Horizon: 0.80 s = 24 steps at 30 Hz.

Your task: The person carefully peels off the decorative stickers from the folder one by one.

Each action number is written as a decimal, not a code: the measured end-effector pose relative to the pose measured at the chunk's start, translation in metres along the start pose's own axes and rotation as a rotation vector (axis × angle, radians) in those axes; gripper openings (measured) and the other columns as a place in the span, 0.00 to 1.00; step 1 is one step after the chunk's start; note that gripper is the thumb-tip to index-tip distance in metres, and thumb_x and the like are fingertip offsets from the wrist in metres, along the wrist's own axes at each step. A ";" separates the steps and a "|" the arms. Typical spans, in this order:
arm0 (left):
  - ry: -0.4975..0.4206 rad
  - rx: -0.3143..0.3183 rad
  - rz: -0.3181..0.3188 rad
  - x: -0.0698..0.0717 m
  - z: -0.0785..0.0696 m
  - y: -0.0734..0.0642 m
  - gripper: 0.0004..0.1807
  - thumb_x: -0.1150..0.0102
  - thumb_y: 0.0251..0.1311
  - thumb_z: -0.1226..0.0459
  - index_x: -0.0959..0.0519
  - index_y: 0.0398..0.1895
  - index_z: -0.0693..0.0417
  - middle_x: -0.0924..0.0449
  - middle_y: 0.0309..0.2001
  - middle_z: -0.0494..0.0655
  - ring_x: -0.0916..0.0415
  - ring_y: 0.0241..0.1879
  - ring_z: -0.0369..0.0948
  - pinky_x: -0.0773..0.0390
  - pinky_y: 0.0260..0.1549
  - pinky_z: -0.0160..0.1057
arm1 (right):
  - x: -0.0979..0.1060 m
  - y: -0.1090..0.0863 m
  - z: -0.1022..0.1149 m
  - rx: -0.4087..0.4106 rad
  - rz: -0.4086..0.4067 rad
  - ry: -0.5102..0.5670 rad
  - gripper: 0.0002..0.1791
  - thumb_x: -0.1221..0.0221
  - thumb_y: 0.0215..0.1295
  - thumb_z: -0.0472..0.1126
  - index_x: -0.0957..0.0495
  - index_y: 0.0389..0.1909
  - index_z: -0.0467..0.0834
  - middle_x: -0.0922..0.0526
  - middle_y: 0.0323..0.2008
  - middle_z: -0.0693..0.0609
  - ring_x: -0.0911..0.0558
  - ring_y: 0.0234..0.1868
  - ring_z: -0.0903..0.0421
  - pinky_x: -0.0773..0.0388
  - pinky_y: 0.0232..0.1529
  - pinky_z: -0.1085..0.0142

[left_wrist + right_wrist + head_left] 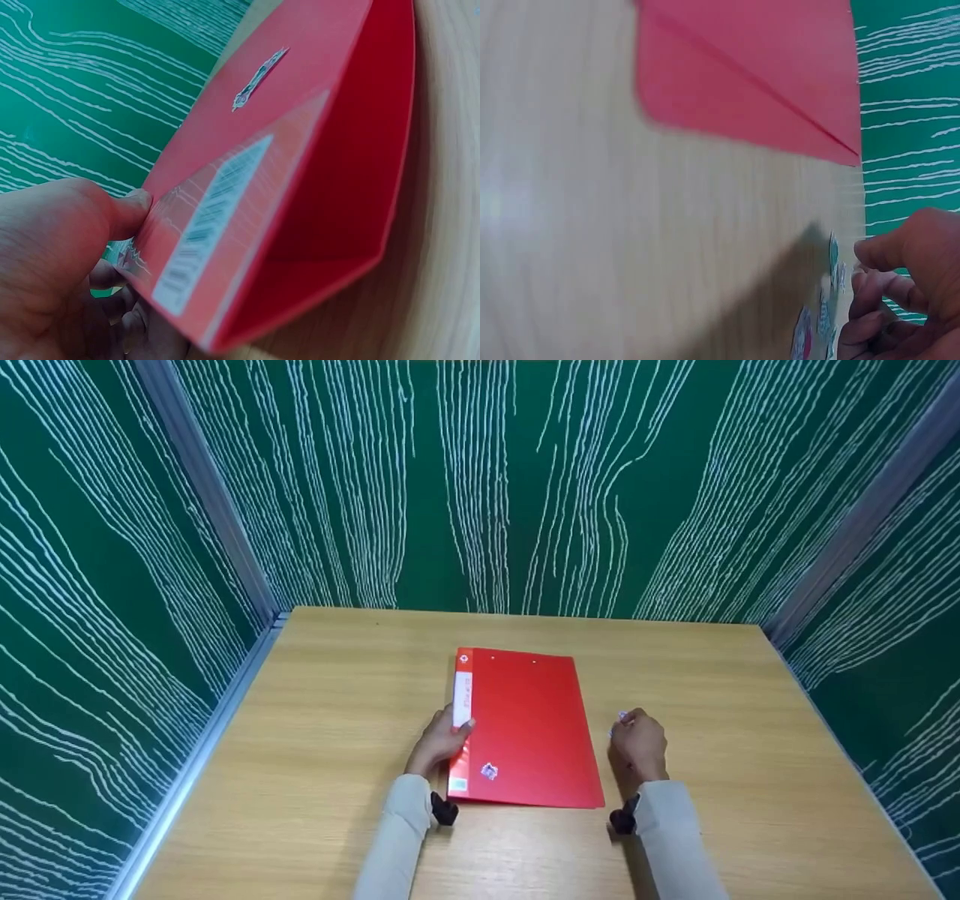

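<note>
A red file folder (532, 727) lies at the middle of the table, its labelled spine on the left. My left hand (441, 741) grips that spine, thumb on top and fingers below; the left wrist view shows the spine's barcode label (214, 225) and the folder's open lower end. On the cover's lower left sits a small patterned sticker-like cut-out (489, 771). My right hand (640, 741) is just right of the folder, fingers bent, thumb and index tips close together. Several similar cut-outs (802, 334) are by its fingertips; whether it pinches one is unclear.
The wooden table (337, 675) has metal edging (202, 742) on its left side. Green walls with white wavy lines (480, 487) surround it at the back and both sides, joined by grey corner posts (202, 480).
</note>
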<state>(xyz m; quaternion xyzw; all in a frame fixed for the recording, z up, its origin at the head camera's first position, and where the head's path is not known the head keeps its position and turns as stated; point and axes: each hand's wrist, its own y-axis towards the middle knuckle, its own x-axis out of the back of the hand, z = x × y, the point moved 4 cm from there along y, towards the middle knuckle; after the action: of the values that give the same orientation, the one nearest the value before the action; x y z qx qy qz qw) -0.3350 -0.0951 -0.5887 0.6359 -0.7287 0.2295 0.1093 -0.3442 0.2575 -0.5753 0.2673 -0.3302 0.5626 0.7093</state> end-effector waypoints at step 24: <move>0.038 -0.018 -0.001 0.000 0.002 0.005 0.32 0.49 0.72 0.56 0.42 0.75 0.57 0.30 0.54 0.60 0.27 0.53 0.52 0.26 0.59 0.53 | -0.035 -0.020 0.038 0.083 0.010 0.080 0.08 0.41 0.64 0.37 0.20 0.38 0.34 0.18 0.28 0.43 0.24 0.26 0.53 0.29 0.27 0.65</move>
<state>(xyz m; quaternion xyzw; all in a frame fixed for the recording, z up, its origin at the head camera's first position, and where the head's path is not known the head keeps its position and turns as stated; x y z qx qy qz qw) -0.3392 -0.0955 -0.5913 0.6308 -0.7283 0.2349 0.1287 -0.3368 0.2024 -0.5783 0.2719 -0.2795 0.5896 0.7073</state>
